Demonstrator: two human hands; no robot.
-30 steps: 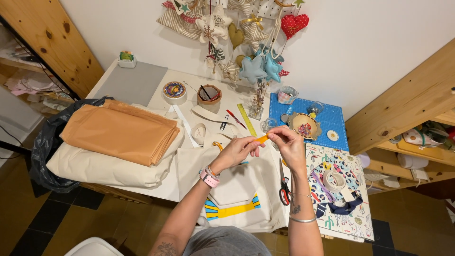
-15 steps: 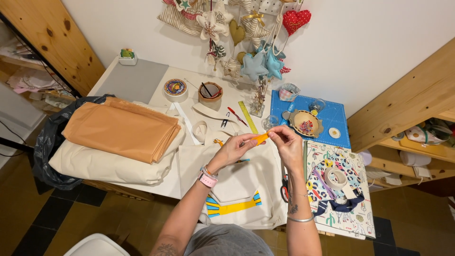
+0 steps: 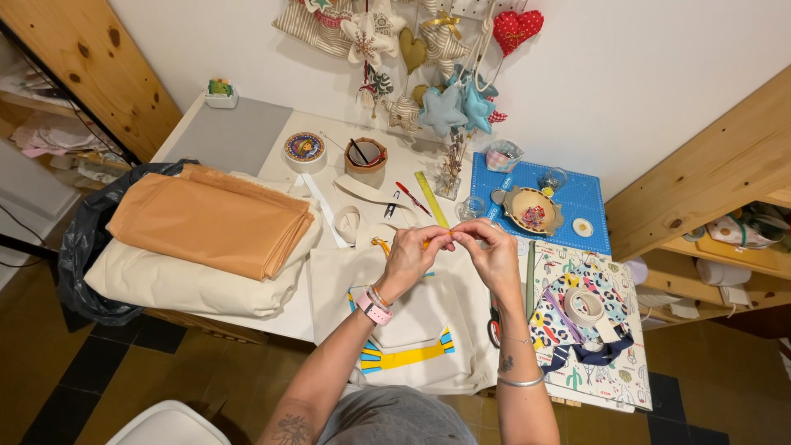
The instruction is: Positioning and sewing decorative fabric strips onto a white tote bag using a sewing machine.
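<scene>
Both hands have closed in since the earlier frame: left hand (image 3: 409,257) and right hand (image 3: 493,257) now meet fingertip to fingertip, pinching a small orange piece (image 3: 428,243) above the cream bag (image 3: 412,321) on the table (image 3: 272,169). Fine finger work on the piece appears to be the step in hand; the next move calls for a steady two-handed pinch held over the bag. Around them lie folded orange fabric (image 3: 206,222) to the left, scissors (image 3: 493,330) and a tape roll (image 3: 583,305) to the right, and a blue mat (image 3: 577,202) beyond.

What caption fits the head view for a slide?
Both hands, left hand and right hand, pinch a small orange piece above a cream cloth.
</scene>
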